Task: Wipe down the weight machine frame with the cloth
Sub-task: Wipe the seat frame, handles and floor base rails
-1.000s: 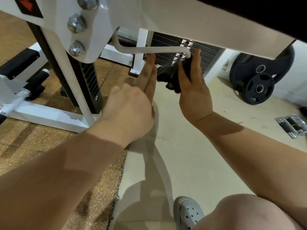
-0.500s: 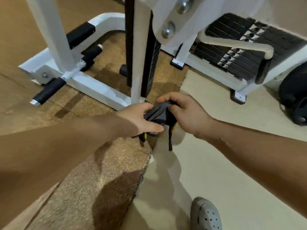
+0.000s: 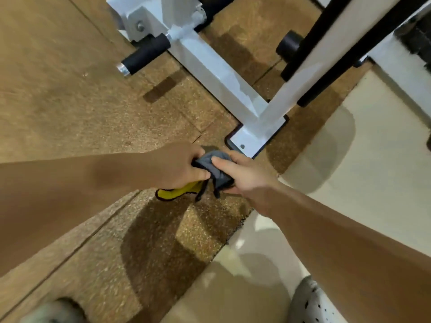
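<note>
A bunched grey cloth (image 3: 215, 167) with a yellow underside and dark trim is held low over the floor between both hands. My left hand (image 3: 179, 166) grips its left part, with the yellow corner hanging below the fist. My right hand (image 3: 245, 177) grips its right part, thumb on top. Just beyond the hands lies the white weight machine frame (image 3: 217, 75), whose floor bar ends in a bolted foot plate (image 3: 256, 138). A white upright (image 3: 310, 73) rises from that foot toward the upper right.
Speckled brown rubber mats (image 3: 70, 101) cover the floor on the left; pale smooth floor (image 3: 373, 183) lies on the right. A black foam roller peg (image 3: 144, 54) sticks out of the frame at the top. Black bars (image 3: 331, 82) flank the upright. My grey clog (image 3: 312, 304) shows at the bottom.
The view dropped from the handle near the weight stack to the frame's base. Both hands came down with the cloth and now hold it together beside the foot plate.
</note>
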